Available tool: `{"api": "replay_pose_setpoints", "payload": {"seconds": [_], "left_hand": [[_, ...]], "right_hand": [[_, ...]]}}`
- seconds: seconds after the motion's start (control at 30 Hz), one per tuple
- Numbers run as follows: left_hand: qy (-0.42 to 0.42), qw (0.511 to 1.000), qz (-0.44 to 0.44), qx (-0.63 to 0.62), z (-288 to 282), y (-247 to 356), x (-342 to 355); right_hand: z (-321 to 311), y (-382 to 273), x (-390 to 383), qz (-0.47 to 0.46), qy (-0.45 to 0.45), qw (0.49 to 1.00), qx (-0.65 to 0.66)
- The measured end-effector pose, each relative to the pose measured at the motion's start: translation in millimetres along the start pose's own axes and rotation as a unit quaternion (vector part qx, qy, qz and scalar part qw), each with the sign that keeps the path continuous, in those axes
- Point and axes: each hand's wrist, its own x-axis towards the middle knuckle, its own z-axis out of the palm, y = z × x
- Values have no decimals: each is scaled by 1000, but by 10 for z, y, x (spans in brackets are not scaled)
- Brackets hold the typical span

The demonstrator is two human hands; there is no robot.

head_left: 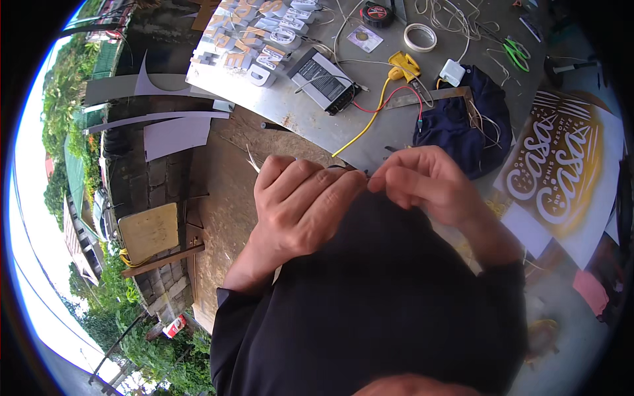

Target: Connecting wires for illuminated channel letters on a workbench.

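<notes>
My left hand (pixel 297 204) is closed in a fist in front of my chest, knuckles up. Thin whitish wire ends (pixel 253 159) stick out beside its knuckles. My right hand (pixel 422 179) meets it at the fingertips, thumb and forefinger pinched together. What lies in that pinch is too small to make out. A small dark piece shows just behind the left fingers, partly hidden. Beyond the hands, a yellow cable (pixel 370 127) runs down from a yellow clip-like piece (pixel 404 66) on the metal table (pixel 264 109).
The table holds a boxy power supply (pixel 323 80), white cut-out letters (pixel 267 46), a tape roll (pixel 419 38), a tape measure (pixel 378 14), green-handled pliers (pixel 516 54), a white adapter (pixel 452 73), a metal square (pixel 429 97) and dark blue cloth (pixel 444 135). Printed sheets (pixel 561 171) lie right.
</notes>
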Motion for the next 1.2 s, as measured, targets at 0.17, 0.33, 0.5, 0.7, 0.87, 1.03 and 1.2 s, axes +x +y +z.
{"api": "replay_pose_setpoints", "payload": {"seconds": [0.17,0.33,0.5,0.7,0.87,1.03,1.2], "left_hand": [[-101,922,-249,-280,-138,-26,86],[-104,845,-322,-413,-121,-12,83],[-142,840,-328,-407,-126,-5,75],[-89,970,-145,-175,-48,-1,38],[25,999,3,24,99,21,-54],[-17,986,-108,-125,-30,-86,-17],[-97,880,-316,-342,-144,-52,1]], "right_hand": [[-41,-124,-108,-521,137,518,-664],[6,-76,61,-646,109,307,-690],[-48,-49,61,-631,85,311,-705],[30,11,129,-524,94,596,-601],[-2,-71,76,-240,35,907,-343],[-51,-226,-29,-235,34,890,-388],[-28,-103,27,-611,123,430,-654]]}}
